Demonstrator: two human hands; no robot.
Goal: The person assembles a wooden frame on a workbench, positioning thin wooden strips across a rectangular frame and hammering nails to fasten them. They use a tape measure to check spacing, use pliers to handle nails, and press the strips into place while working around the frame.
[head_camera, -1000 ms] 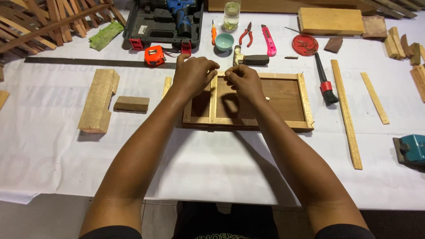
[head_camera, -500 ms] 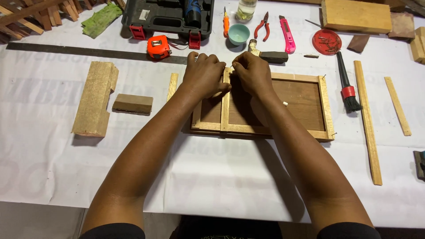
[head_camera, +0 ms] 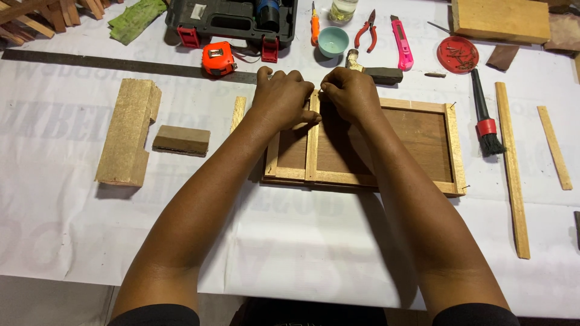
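On the counter [head_camera: 72,241], a wooden divider strip [head_camera: 312,148] was pinched by both hands, left hand [head_camera: 283,96] and right hand [head_camera: 352,93], inside the framed wooden tray [head_camera: 423,142]; fixing appeared unfinished.

On the table lie one wooden frame [head_camera: 423,145], one tape measure [head_camera: 219,59], one pair of pliers [head_camera: 365,29], one pink knife [head_camera: 401,42] and one brush [head_camera: 483,115]. There is one small bowl [head_camera: 333,41], one red lid [head_camera: 457,54] and one black tool case [head_camera: 232,18]. Two hands [head_camera: 283,96] [head_camera: 350,93] rest on the frame, and two loose thin wood strips [head_camera: 512,169] [head_camera: 554,148] lie at the right.
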